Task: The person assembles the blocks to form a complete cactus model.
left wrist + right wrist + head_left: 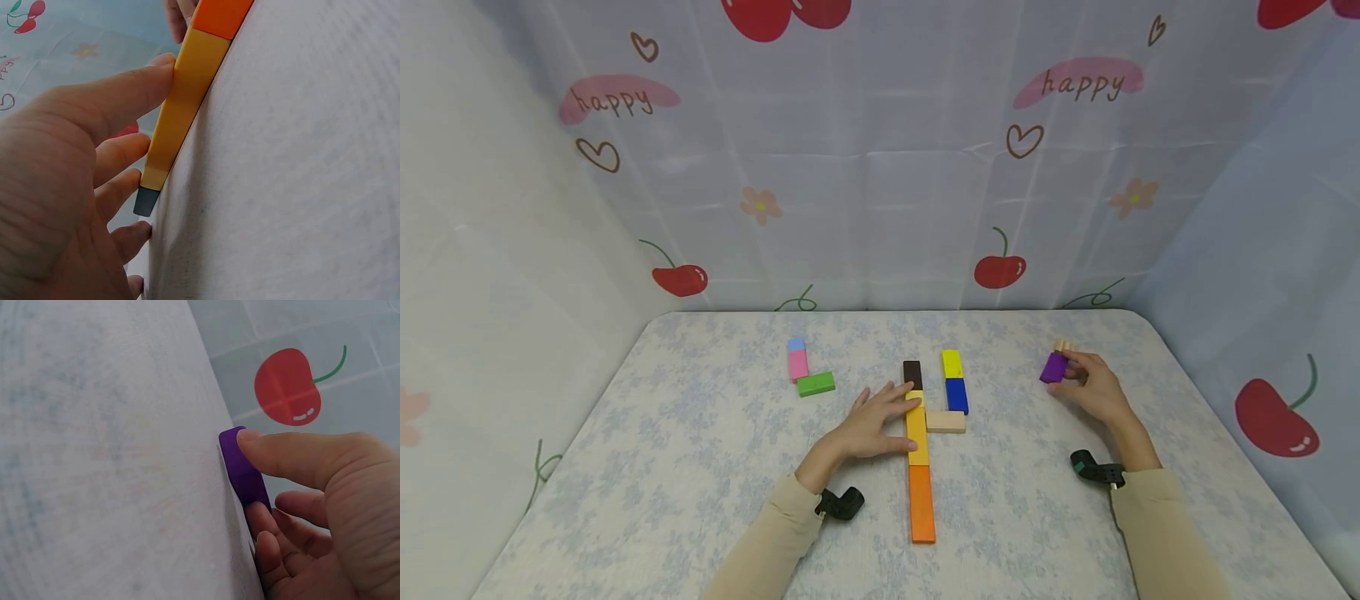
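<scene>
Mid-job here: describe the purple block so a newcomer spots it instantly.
On the right side of the patterned table, find the person's right hand. Its thumb and fingers pinch the purple block. Pale pieces sit at its far end, but it alone is purple.

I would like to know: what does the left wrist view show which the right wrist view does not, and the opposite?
Only left wrist: the left hand touching a row made of an orange block, a yellow section and a dark block.

Only right wrist: a purple block, held between thumb and fingers.

Both: the pale tablecloth, the curtain with red cherry prints, and apparently the right hand, though left wrist shows just some fingers at its top edge.
</scene>
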### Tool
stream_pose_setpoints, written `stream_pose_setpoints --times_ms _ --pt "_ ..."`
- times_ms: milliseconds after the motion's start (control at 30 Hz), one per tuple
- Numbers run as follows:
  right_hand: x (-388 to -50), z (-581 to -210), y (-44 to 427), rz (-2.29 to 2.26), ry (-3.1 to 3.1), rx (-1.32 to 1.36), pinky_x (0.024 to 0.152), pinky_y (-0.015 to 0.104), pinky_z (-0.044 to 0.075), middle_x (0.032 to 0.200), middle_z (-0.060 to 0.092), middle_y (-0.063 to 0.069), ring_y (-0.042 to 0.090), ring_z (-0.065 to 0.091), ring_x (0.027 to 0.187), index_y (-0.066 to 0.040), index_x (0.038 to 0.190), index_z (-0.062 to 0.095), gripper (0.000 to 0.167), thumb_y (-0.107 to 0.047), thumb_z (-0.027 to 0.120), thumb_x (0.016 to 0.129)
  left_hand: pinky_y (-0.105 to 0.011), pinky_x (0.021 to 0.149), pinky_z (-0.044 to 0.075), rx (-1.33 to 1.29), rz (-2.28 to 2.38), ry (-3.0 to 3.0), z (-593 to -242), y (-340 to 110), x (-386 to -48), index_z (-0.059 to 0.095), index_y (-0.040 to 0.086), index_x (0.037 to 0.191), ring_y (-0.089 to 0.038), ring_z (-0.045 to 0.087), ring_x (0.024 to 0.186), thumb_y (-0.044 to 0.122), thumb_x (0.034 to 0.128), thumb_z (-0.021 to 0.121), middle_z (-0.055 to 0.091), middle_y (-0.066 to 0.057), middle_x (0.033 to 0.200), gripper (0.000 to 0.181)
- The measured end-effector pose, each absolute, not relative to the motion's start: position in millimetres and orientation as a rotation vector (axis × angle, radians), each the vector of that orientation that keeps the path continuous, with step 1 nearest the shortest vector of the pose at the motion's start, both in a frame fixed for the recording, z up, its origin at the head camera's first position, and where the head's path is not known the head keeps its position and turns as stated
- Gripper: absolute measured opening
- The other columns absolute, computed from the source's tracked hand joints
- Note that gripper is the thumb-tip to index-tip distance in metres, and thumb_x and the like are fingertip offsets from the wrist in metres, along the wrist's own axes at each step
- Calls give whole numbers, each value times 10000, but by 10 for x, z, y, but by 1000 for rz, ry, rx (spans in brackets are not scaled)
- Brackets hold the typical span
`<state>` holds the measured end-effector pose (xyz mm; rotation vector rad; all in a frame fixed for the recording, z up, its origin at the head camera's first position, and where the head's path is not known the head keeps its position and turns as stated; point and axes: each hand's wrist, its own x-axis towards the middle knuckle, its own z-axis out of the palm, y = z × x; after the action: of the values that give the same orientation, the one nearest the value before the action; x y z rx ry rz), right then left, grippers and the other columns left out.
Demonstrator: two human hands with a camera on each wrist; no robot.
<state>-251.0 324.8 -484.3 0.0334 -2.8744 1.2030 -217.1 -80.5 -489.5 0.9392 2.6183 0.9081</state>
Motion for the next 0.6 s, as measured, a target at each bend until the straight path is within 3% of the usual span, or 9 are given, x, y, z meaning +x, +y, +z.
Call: stream_pose_setpoints --times_ms 367,600 --pt "-2488 -4849 3230 1200 -2882 12 909 519 463 1333 432 313 434 510 1148 85 1479 319 720 -206 679 928 -624 1185 -3 945 893 2624 -4896 -803 -2171 450 179 1480 -324 121 1521 436 872 707 248 -18 1623 709" --pt "-2482 -4846 3228 1187 -2881 6 846 465 476 1270 481 306 418 526 1106 89 1465 349 699 -215 679 928 -629 1183 -2 951 898 2620 -4902 -801 -2175 450 169 1480 -332 121 1519 433 871 710 249 -31 1623 713"
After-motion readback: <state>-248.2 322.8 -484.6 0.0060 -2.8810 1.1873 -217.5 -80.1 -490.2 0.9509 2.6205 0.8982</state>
